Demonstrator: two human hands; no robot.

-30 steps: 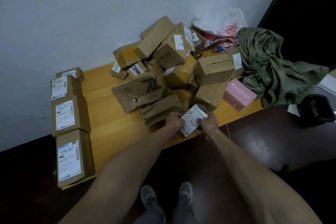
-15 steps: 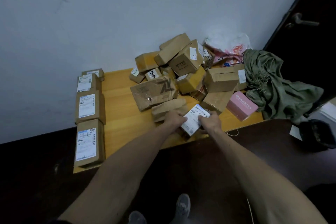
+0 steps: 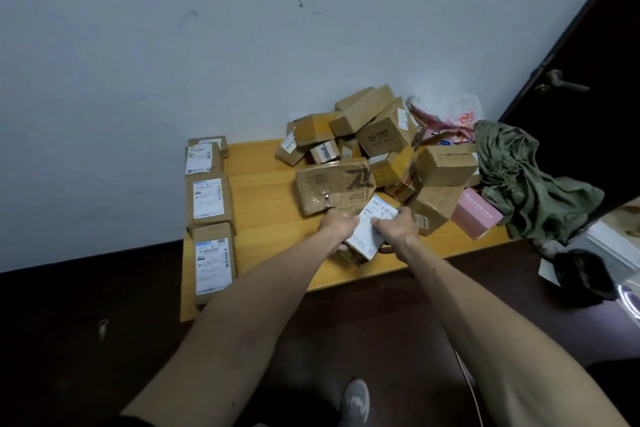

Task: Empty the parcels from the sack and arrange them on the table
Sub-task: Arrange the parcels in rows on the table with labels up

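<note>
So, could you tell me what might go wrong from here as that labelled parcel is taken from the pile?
The left hand and right hand grip the labelled parcel at the foot of the loose pile; tilted boxes above may slide.
The pink box sits near the front edge of the table and could get knocked off.
The nearest row parcel lies at the front corner; an arm might brush it.

both hands, left (image 3: 338, 222) and right (image 3: 394, 225), gripping a labelled parcel (image 3: 371, 229) over the wooden table (image 3: 266, 204), messy box pile (image 3: 374, 146) behind, green sack (image 3: 526, 180) on the right
</note>
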